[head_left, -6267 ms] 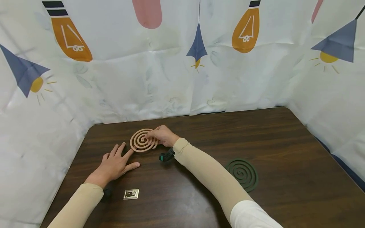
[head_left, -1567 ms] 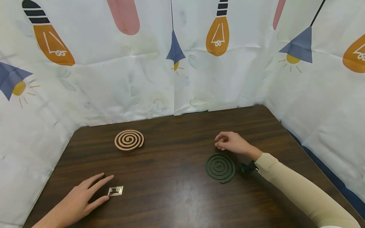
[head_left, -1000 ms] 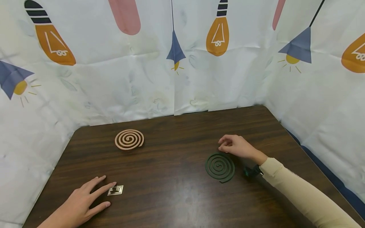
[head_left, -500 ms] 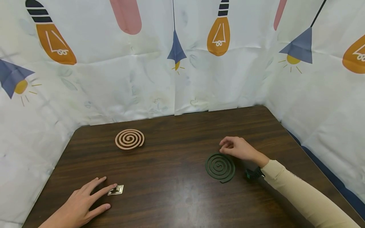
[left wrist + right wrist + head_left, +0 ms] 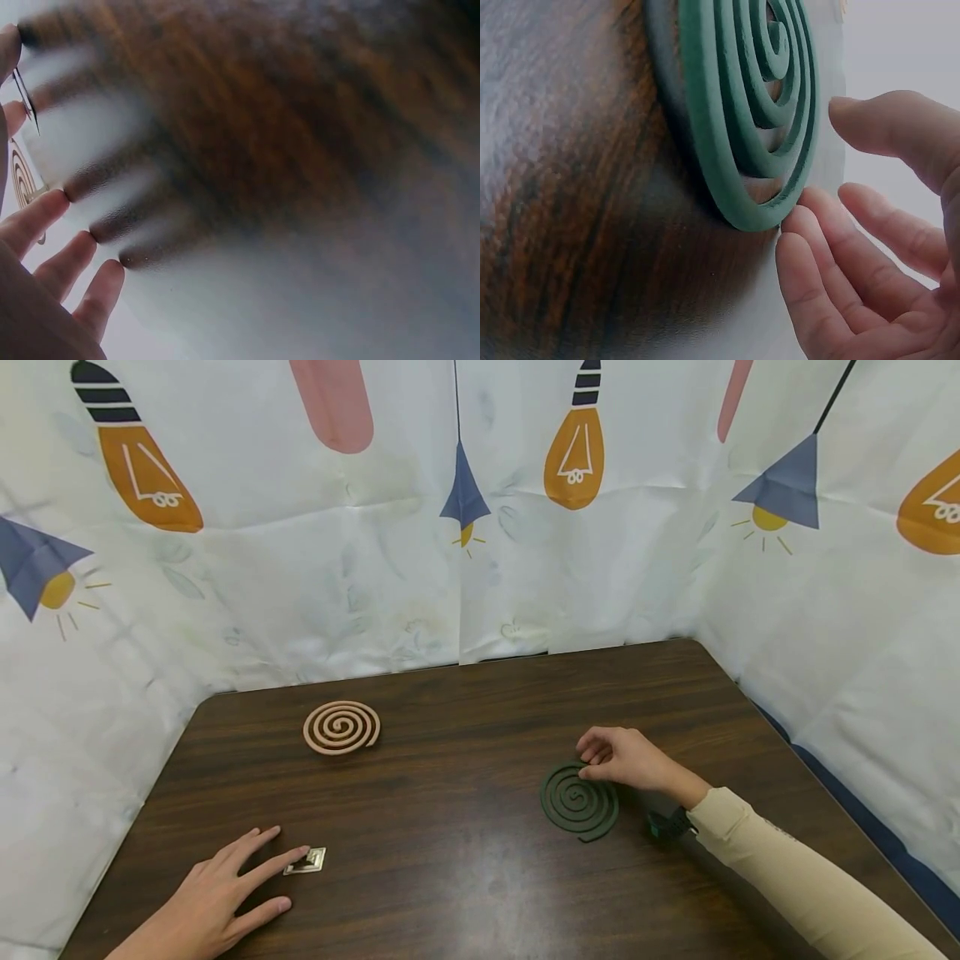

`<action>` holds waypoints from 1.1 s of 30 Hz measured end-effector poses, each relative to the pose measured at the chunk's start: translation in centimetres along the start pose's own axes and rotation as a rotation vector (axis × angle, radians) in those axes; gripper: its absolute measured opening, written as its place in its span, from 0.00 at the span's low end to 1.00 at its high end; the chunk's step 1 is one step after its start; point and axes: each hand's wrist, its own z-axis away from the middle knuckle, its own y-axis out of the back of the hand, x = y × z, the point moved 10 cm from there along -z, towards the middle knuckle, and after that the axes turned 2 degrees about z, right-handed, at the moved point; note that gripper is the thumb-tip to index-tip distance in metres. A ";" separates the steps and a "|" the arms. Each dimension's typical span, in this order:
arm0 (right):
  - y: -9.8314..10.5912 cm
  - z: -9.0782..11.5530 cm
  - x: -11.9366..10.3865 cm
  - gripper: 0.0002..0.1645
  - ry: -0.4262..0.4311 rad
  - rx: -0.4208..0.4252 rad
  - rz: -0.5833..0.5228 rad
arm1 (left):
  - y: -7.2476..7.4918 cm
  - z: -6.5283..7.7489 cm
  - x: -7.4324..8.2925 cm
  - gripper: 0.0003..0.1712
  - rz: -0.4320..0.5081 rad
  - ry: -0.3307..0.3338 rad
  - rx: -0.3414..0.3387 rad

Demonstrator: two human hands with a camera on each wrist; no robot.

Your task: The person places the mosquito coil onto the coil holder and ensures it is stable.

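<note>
A dark green spiral coil [image 5: 579,800] lies flat on the brown table [image 5: 465,843], right of centre. My right hand [image 5: 587,760] is at its far edge. In the right wrist view the fingertips [image 5: 799,225] touch the green coil's [image 5: 742,112] rim, while the thumb [image 5: 889,127] hovers over it with a gap. A small square metal stand [image 5: 305,860] lies near the front left. My left hand [image 5: 285,878] lies flat beside it, fingers straight, index tip on the stand. The left wrist view is blurred and shows only spread fingers [image 5: 52,247].
A tan spiral coil [image 5: 341,727] lies alone at the back left of the table. Printed white cloth [image 5: 480,568] hangs close around the table's back, left and right sides. A small green-black device [image 5: 666,825] sits at my right wrist.
My right hand left the tan coil, crossed to the green coil and has sunk to its far rim. My left hand drew back to the metal stand, index now on it.
</note>
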 end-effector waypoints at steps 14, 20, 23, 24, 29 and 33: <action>-0.5 0.2 -0.3 0.27 -0.015 -0.010 0.062 | -0.2 0.0 -0.5 0.41 -0.002 0.025 0.017; -0.6 0.2 -0.3 0.25 -0.030 -0.017 0.076 | -0.1 -0.1 -0.4 0.43 0.004 0.037 0.001; -0.6 0.2 -0.3 0.24 -0.031 -0.017 0.079 | 0.0 -0.2 -0.2 0.45 0.017 0.034 0.000; -0.6 0.2 -0.3 0.24 -0.031 -0.016 0.081 | 0.0 -0.2 -0.2 0.45 0.020 0.032 0.000; -0.5 0.2 -0.3 0.23 -0.029 -0.013 0.088 | -0.1 -0.1 -0.1 0.42 0.016 0.010 0.000; -0.5 0.2 -0.3 0.23 -0.025 -0.012 0.092 | -0.3 -0.2 -0.1 0.40 0.008 0.002 -0.005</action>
